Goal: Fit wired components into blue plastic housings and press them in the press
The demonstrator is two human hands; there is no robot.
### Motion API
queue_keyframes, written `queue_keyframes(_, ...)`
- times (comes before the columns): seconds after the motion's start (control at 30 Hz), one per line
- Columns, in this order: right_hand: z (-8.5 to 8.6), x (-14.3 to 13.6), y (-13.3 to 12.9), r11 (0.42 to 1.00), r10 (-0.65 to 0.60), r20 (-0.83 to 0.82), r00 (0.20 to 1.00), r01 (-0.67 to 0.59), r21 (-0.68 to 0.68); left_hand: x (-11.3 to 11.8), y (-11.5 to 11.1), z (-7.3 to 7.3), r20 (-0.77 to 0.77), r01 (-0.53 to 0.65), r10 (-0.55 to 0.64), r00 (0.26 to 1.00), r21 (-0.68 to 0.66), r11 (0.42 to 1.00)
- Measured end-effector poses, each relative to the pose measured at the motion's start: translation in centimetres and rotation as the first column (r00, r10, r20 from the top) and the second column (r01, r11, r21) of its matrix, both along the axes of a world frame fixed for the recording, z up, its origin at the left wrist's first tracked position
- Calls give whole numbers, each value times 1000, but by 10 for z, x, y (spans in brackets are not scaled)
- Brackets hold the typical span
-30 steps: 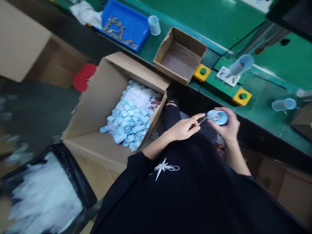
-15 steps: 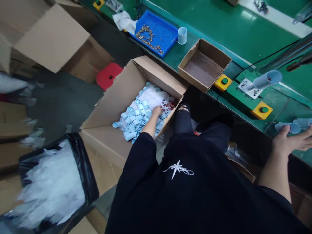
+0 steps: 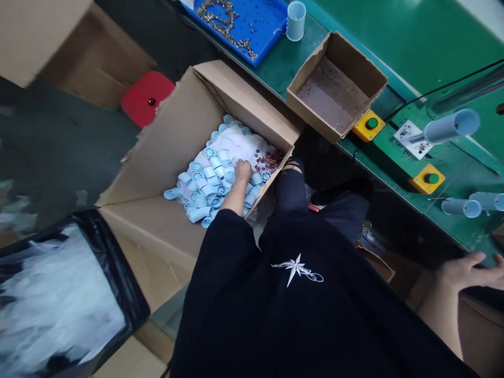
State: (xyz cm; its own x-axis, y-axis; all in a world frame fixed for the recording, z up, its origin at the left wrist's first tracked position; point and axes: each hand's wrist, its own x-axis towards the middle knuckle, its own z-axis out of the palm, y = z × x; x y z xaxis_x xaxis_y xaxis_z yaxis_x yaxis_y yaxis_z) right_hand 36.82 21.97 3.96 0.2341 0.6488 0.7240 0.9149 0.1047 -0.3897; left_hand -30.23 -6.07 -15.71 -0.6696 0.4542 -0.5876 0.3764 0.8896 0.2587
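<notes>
My left hand (image 3: pixel 243 170) is inside a large open cardboard box (image 3: pixel 169 220), its fingers curled closed. What they hold, if anything, is hidden. Around it lie many light-blue plastic cups (image 3: pixel 214 181), a white sheet (image 3: pixel 240 140) and a heap of small red parts (image 3: pixel 270 159) just to its right. At the right edge, my right hand (image 3: pixel 468 273) has its fingers apart and holds nothing visible. The nearest things to it are two light-blue cups (image 3: pixel 459 207) lying on the green bench (image 3: pixel 429 210).
On the bench stand a blue tray (image 3: pixel 260 31) of small metal parts, an upright cup (image 3: pixel 295 21), a shallow cardboard box (image 3: pixel 331 100) and a fixture holding a cup (image 3: pixel 451 127) between yellow button boxes (image 3: pixel 369 126). A red stool (image 3: pixel 145 98) and a black-lined bin (image 3: pixel 118 262) stand at left.
The view has shifted. My right hand has drawn back from the cups at the bench edge, toward my body. My left hand stays closed among the cups in the box.
</notes>
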Motion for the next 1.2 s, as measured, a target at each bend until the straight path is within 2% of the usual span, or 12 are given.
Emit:
queue_keyframes(0.3,-21,-78,6,953,301,48,952,-300,-35,61,-28,29,-32,21,-20,999,46,999)
queue_keyframes(0.4,-21,-103,0,908,415,1,910,-414,-57,58,-28,51,-34,5,-2,999,78,997)
queue_keyframes(0.5,-12,-130,-25,809,563,-100,820,-572,-134,59,-24,85,-88,-16,30,996,159,987)
queue_keyframes(0.57,-2,-152,-49,667,636,-231,736,-675,-314,72,-20,115,-157,-16,55,986,240,971)
queue_keyframes(0.63,5,-178,-77,426,676,-408,614,-777,-465,102,-17,147,-210,-1,100,973,426,905)
queue_keyframes(0.7,10,-208,-103,101,619,-661,423,-878,-467,144,-15,180,-179,33,141,974,723,690)
queue_keyframes(0.77,11,-236,-125,-229,324,-928,185,-936,-267,188,-11,208,-108,95,-3,994,865,493)
queue_keyframes(0.8,12,-247,-133,-346,143,-986,86,-929,-131,207,-7,220,-78,124,-121,990,891,437)
queue_keyframes(0.9,17,-264,-144,-556,-220,-975,-28,-818,149,237,5,244,-47,184,-374,926,922,340)
queue_keyframes(0.97,23,-263,-143,-610,-308,-951,-40,-758,229,237,13,251,-76,202,-375,924,929,309)
queue_keyframes(1.1,33,-249,-137,-483,-302,-945,-126,-834,266,226,21,257,-99,227,-334,937,901,369)
queue_keyframes(1.2,40,-243,-138,-482,-277,-943,-186,-822,303,226,23,256,-39,263,-450,892,855,447)
